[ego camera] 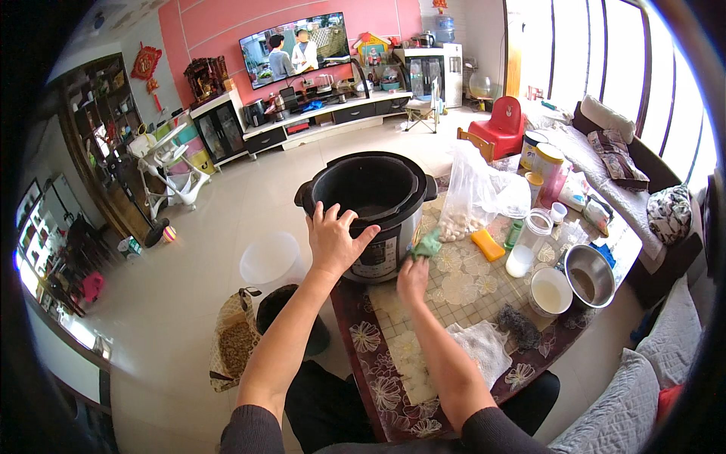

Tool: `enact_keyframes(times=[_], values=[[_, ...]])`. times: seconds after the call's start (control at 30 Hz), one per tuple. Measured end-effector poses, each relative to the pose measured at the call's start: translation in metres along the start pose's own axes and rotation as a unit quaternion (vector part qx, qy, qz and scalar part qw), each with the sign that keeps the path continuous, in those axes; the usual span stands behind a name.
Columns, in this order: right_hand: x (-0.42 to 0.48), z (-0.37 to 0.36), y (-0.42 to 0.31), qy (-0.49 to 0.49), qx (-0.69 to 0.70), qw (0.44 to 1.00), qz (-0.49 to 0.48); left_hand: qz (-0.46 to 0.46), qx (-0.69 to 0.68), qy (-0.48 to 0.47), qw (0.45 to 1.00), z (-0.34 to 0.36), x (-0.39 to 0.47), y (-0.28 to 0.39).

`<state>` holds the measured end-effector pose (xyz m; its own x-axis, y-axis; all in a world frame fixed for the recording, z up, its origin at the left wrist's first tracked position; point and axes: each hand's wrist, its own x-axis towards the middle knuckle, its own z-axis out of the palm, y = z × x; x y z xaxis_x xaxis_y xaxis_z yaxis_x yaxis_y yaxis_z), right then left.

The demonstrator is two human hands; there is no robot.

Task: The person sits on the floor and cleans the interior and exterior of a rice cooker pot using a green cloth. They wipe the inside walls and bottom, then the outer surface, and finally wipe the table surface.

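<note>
An electric pressure cooker (pixel 381 252) with a black rim and steel side stands lidless at the table's corner, its inside dark. My left hand (pixel 338 235) rests on the near rim, fingers spread over the edge. Low at the cooker's right side, my right hand (pixel 413 279) is shut on a green cloth (pixel 427 244), slightly blurred. To the right lie a clear plastic bag of pale round pieces (pixel 454 224) and an orange sponge (pixel 488 244). A white cloth (pixel 481 347) and a dark grey scouring pad (pixel 518 327) lie near my right forearm.
A steel bowl (pixel 590 276), a white bowl of cloudy liquid (pixel 551 291), a plastic jar (pixel 528 244), a green bottle (pixel 514 234) and several cans crowd the table's right side. On the floor at left stand a white bucket (pixel 271 258), a dark bin (pixel 317 332) and a patterned bag (pixel 235 340).
</note>
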<state>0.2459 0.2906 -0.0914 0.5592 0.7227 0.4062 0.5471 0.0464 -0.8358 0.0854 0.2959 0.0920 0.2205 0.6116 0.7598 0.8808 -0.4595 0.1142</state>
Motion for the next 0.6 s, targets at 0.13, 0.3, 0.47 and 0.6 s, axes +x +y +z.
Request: enact_keyframes(times=[0.13, 0.3, 0.47, 0.6], values=[[-0.081, -0.014, -0.046, -0.123, -0.040, 0.991, 0.024, -0.025, 0.020, -0.009, 0.999, -0.002, -0.009, -0.005], [-0.105, -0.032, -0.063, -0.312, 0.085, 0.941, 0.094, -0.066, 0.037, -0.049, 0.996, -0.010, -0.002, 0.028], [-0.106, -0.076, -0.073, -0.329, 0.450, 0.782, 0.280, -0.098, 0.055, -0.093, 0.989, -0.010, -0.001, 0.039], [-0.093, -0.130, -0.068, -0.355, 0.500, 0.738, 0.282, -0.089, 0.026, -0.082, 0.992, -0.006, -0.006, 0.029]])
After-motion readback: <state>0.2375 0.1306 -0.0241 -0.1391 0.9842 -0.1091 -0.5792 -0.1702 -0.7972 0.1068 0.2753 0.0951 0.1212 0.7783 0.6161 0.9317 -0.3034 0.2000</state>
